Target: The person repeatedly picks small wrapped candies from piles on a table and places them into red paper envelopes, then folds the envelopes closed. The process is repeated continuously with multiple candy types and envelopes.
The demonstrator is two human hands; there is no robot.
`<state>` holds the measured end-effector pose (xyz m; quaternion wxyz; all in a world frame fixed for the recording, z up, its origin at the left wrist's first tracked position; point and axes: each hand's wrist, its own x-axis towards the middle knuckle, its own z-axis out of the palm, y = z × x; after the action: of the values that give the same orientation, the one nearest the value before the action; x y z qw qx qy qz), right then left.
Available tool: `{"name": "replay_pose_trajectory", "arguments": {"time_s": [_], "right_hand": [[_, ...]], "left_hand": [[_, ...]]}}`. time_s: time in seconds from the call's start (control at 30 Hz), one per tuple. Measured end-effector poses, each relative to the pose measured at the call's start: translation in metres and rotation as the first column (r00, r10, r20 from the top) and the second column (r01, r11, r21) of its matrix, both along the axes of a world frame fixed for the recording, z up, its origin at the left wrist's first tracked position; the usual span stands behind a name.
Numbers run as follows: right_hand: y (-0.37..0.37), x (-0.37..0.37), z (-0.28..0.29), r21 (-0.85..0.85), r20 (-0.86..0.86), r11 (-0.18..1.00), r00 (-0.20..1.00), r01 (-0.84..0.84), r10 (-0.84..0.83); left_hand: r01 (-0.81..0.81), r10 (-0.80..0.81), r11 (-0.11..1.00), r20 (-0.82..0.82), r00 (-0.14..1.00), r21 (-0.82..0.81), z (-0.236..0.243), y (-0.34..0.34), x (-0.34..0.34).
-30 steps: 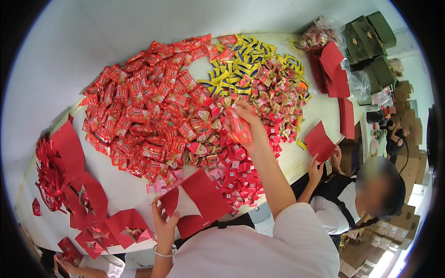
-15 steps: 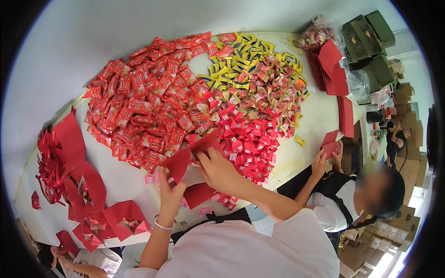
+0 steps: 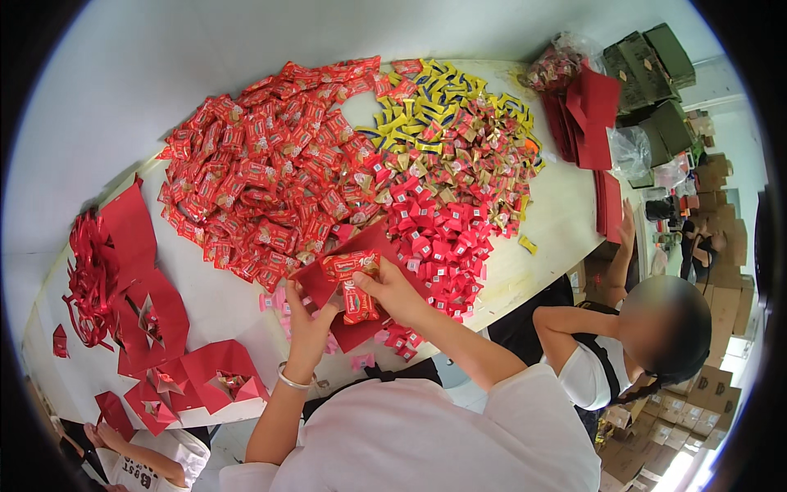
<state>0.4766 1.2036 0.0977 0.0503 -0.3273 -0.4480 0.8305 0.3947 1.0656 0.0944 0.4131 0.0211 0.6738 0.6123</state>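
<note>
Two red packets [image 3: 359,307] sit right over the open red card [image 3: 410,271], near the front edge of the table [image 3: 533,279], and the right hand [image 3: 397,297] has them, thumb pressed on top, fingers closed around their side. Over on the left hand [image 3: 308,338], it's a pinch on the card's left edge, thumb close beside the lower packet. Just beyond, a big heap of red packets [image 3: 254,189] spreads away, with yellow sweets [image 3: 420,111] at the far end, red-and-gold sweets [image 3: 475,152] beside them and small red packs [image 3: 438,254] nearer in. Off to the left, opened red boxes [image 3: 193,362] lie below a bundle of red ribbons [image 3: 88,283]. At right, a co-worker's hand [image 3: 626,223] is raised beside the table.
</note>
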Motion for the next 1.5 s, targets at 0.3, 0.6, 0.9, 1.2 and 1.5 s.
{"name": "replay_pose_trajectory", "arguments": {"time_s": [0.3,0.6,0.9,1.2,1.5], "right_hand": [[0.028,0.021,0.087,0.424,0.044,0.841,0.935,-0.336,0.352],[-0.037,0.022,0.088,0.693,0.710,-0.496,0.374,-0.523,0.597],[-0.058,0.031,0.082,0.651,0.592,-0.363,0.146,-0.667,0.793],[-0.087,0.026,0.100,0.307,0.717,-0.471,-0.124,-0.827,0.686],[-0.106,0.066,0.132,0.763,0.581,-0.342,0.349,-0.549,0.736]], "left_hand": [[0.137,-0.159,0.986,-0.303,0.940,-0.095,0.025,-0.034,-0.021],[0.590,-0.686,0.728,-0.380,0.621,-0.350,0.089,-0.046,-0.034],[0.691,-0.744,0.668,-0.229,0.627,-0.277,0.062,-0.087,-0.014],[0.767,-0.755,0.630,0.133,0.642,-0.123,0.071,-0.096,0.005],[0.463,-0.470,0.876,0.452,0.758,0.133,0.015,-0.164,-0.007]]}}
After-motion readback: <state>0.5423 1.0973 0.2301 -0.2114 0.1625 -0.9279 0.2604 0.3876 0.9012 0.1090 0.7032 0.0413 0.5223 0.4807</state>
